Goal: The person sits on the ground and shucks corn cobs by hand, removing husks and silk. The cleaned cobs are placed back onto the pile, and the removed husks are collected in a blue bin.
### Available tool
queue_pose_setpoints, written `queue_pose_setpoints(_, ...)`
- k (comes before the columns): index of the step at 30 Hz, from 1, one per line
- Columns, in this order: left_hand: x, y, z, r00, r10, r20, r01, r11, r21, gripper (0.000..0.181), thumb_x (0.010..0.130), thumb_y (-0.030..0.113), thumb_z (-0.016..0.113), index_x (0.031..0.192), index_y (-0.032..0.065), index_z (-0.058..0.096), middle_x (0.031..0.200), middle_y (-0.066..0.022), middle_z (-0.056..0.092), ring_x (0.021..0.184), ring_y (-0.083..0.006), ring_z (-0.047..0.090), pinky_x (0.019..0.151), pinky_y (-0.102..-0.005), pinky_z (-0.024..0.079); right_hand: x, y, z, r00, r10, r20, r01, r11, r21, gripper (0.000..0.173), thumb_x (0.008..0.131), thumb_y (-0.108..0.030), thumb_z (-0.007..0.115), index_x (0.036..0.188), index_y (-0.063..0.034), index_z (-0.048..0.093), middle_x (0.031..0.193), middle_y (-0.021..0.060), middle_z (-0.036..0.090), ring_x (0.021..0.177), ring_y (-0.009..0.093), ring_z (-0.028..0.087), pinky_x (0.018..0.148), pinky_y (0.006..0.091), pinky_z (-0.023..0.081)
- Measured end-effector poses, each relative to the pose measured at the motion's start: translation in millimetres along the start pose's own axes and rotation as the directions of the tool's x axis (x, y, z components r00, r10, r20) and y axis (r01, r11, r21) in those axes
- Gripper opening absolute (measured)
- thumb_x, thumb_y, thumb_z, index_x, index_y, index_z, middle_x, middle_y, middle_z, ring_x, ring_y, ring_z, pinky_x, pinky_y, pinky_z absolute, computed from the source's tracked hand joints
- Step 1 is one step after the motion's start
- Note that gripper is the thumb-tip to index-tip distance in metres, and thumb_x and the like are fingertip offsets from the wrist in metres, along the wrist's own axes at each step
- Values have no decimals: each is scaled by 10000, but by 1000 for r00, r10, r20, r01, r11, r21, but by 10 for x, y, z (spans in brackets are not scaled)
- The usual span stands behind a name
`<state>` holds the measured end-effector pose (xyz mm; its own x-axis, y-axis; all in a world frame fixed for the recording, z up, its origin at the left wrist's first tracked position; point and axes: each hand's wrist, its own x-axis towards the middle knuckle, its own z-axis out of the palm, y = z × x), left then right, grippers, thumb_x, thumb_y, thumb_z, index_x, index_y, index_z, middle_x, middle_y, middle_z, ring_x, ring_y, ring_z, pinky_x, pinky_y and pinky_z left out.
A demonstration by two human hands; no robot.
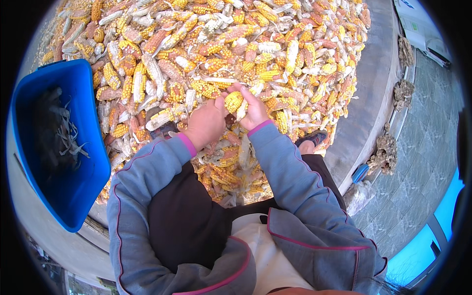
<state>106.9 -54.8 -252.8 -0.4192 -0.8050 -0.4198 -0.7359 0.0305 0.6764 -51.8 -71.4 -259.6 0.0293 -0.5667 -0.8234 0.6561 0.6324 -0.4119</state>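
A yellow ear of corn is held between my two hands, above a wide heap of corn cobs. Around its left side curl the fingers of my left hand. My right hand grips it from the right, thumb along the top, with a pale bit of husk hanging beside the palm. Many ears in the heap have bare reddish or whitish patches where kernels are gone. Dry husk strips lie among them. The far end of the held ear is partly hidden by my fingers.
A blue plastic bin with dry husks inside stands at my left. My shoe rests at the heap's right edge. Beyond a concrete ledge lie rough brown lumps, a plastic bag and grey floor tiles.
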Motion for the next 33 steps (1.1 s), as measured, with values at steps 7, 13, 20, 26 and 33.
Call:
queue_pose_setpoints(7,29,110,-355,896,-108,431,398,623,-673,393,797,221,640,1049,-31,474,782,-135,632,629,-226,646,543,-352,517,-73,-38,45,992,-114,60,113,993,16,263,938,-168,538,1181,-83,482,998,106,608,943,266,606,806,426,523)
queue_pose_setpoints(13,-154,150,-247,870,11,493,490,90,-867,120,792,124,600,773,45,512,596,-49,530,459,-142,526,385,-300,406,-210,-58,545,944,-293,150,329,842,-428,135,900,-52,567,1021,-43,509,857,128,634,671,211,639,575,323,538)
queue_pose_setpoints(20,-202,87,-390,787,358,502,614,-383,-690,160,788,152,605,694,94,488,588,-13,450,475,-127,434,413,-252,290,-217,-136,962,924,-291,248,382,737,-557,127,935,-165,537,920,-40,523,774,130,634,596,206,621,521,327,526)
queue_pose_setpoints(26,-213,-125,-433,790,490,368,569,-363,-738,161,854,236,574,804,89,534,661,-23,505,537,-142,491,453,-275,368,-233,-161,1069,957,-215,197,283,844,-455,247,942,-267,535,1043,-42,521,835,137,638,686,226,646,596,340,535)
queue_pose_setpoints(33,-443,-863,-660,904,-255,-343,-167,530,-832,383,874,280,601,1114,-14,548,1006,-116,586,970,-222,585,831,-335,492,-177,-97,651,973,-191,127,223,912,-343,312,950,-304,522,1124,-46,516,846,95,611,703,231,627,639,362,523)
